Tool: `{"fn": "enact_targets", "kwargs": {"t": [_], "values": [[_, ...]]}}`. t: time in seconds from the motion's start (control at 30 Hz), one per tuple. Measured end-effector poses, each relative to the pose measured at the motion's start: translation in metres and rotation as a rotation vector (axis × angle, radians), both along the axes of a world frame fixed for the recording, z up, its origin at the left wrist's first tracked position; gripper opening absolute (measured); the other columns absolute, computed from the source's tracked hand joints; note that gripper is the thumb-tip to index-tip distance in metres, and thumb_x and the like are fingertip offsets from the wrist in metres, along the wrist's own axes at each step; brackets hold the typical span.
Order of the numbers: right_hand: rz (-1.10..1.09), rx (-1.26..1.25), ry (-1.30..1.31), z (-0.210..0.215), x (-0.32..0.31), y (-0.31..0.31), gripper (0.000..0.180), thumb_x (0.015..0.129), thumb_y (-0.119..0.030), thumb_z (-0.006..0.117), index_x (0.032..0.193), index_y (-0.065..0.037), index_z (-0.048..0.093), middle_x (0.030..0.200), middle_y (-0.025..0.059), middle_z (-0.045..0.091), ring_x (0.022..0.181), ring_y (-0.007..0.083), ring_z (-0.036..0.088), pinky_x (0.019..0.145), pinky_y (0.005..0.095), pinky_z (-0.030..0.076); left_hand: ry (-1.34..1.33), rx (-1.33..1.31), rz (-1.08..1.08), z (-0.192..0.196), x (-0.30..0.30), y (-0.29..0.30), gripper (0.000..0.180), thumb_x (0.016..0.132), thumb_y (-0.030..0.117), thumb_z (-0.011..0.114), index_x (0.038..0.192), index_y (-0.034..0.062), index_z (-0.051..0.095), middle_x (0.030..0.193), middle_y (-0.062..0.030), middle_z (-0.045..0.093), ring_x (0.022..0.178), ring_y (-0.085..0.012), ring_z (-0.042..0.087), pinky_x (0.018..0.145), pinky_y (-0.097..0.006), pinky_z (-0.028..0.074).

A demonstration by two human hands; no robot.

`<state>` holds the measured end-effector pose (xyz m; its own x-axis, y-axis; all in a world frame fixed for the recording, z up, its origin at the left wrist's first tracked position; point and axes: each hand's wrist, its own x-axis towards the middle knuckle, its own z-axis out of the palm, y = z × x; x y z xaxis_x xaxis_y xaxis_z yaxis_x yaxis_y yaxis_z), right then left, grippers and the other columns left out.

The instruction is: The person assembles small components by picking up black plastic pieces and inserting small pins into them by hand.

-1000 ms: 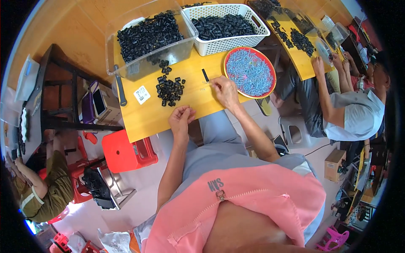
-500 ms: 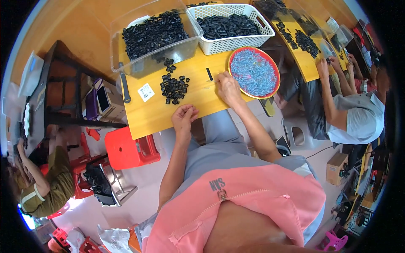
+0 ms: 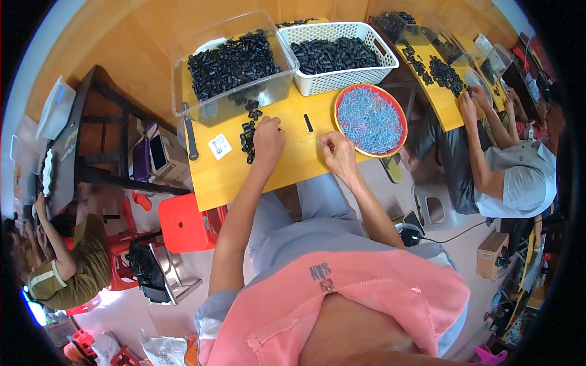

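While the pile of small black parts (image 3: 248, 144), left of upper centre in the frame, is partly covered by the left hand (image 3: 268, 141) — its fingertips hidden, so its grasp cannot be told — the right hand (image 3: 339, 156) is held near the red-rimmed dish (image 3: 403, 124), fingers curled, any grasped piece too small to be made out.

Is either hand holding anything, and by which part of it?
It cannot be told: the left hand is at the black pieces, its grip hidden; the right hand is curled, anything in it too small to make out.
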<state>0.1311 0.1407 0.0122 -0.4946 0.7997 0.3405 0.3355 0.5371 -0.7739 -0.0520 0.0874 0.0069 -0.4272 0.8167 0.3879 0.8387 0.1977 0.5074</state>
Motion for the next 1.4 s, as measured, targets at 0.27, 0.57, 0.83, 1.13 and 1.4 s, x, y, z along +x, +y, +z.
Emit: {"fn": "enact_targets", "kwargs": {"t": [0.27,0.57,0.83,1.13,1.4], "values": [[-0.033,-0.075,0.039,-0.004,0.008,-0.005,0.005,0.069,0.003,0.055,0.074,0.002,0.055,0.068,0.0132,0.055,0.058,0.0234,0.055,0.052,0.0321,0.043,-0.027,0.021,0.022,-0.005,-0.010,0.006,0.011,0.069,0.000,0.058,0.080,0.0018,0.061,0.079,-0.0164,0.057,0.075,-0.0331,0.056,0.066,-0.038,0.045],[-0.020,-0.102,0.085,-0.005,0.006,-0.008,0.004,0.069,0.003,0.055,0.073,0.002,0.056,0.066,0.0120,0.055,0.057,0.0206,0.055,0.051,0.0302,0.043,-0.177,-0.034,-0.071,0.001,-0.060,0.002,0.017,0.068,-0.004,0.056,0.083,0.0004,0.064,0.075,-0.0141,0.061,0.068,-0.0222,0.061,0.061,-0.030,0.048],[-0.006,-0.111,0.090,0.000,0.006,-0.016,0.003,0.070,0.002,0.056,0.073,0.002,0.056,0.067,0.0123,0.056,0.057,0.0210,0.056,0.051,0.0300,0.044,0.030,-0.229,-0.110,0.000,-0.048,0.011,0.011,0.064,0.010,0.064,0.070,0.0016,0.060,0.076,-0.0155,0.059,0.074,-0.0330,0.056,0.067,-0.039,0.046],[-0.011,-0.145,0.097,-0.004,0.008,-0.015,0.004,0.071,0.002,0.057,0.074,0.002,0.057,0.067,0.0115,0.057,0.056,0.0181,0.056,0.051,0.0279,0.044,-0.391,-0.040,-0.033,0.027,-0.037,0.000,0.014,0.063,0.005,0.067,0.068,-0.0007,0.055,0.072,-0.0131,0.061,0.061,-0.0220,0.060,0.059,-0.031,0.049],[0.034,-0.277,0.167,0.007,-0.001,-0.023,0.004,0.071,0.001,0.059,0.074,0.002,0.057,0.066,0.0078,0.058,0.056,0.0102,0.053,0.050,0.0231,0.042,-1.312,0.178,-0.189,0.029,0.004,-0.062,0.010,0.078,-0.001,0.057,0.087,0.0016,0.052,0.078,-0.0070,0.059,0.071,-0.0169,0.062,0.063,-0.025,0.051]]}}
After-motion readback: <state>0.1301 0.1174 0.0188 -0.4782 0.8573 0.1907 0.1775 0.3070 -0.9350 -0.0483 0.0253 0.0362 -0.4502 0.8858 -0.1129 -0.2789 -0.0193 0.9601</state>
